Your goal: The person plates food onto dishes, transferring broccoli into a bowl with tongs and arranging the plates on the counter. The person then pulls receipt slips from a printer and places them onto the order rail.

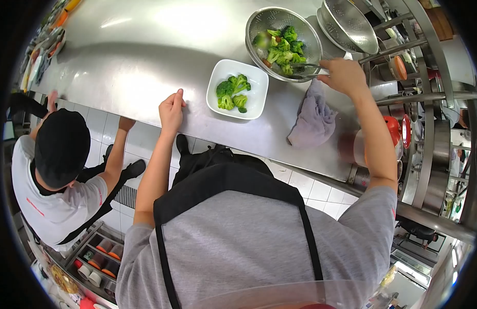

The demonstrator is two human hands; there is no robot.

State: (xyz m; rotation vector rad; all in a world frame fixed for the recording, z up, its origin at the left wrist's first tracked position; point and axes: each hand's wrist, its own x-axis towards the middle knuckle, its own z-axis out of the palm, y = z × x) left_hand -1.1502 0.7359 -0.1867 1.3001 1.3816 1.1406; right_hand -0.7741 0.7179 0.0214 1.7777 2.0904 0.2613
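Observation:
My right hand (pixel 344 77) is closed around metal tongs (pixel 306 71), whose tips reach among the broccoli florets (pixel 285 49) in a perforated steel colander (pixel 253 32). Small reddish-brown bits show between those florets. To the left of the colander stands a square white bowl (pixel 255 105) with several broccoli pieces (pixel 232 91) inside. My left hand (pixel 172 110) rests closed at the counter's front edge, left of the bowl, its thumb pointing up; no object shows in it. Below the tongs lies a crumpled greyish-purple cloth (pixel 314 118).
The steel counter (pixel 135 67) runs across the view. A second colander (pixel 352 28) stands at the upper right, beside metal rack rails (pixel 419 98) holding pots. At the left, a co-worker in a black cap (pixel 62 147) stands near the counter edge. Below sits a rack of containers (pixel 102 257).

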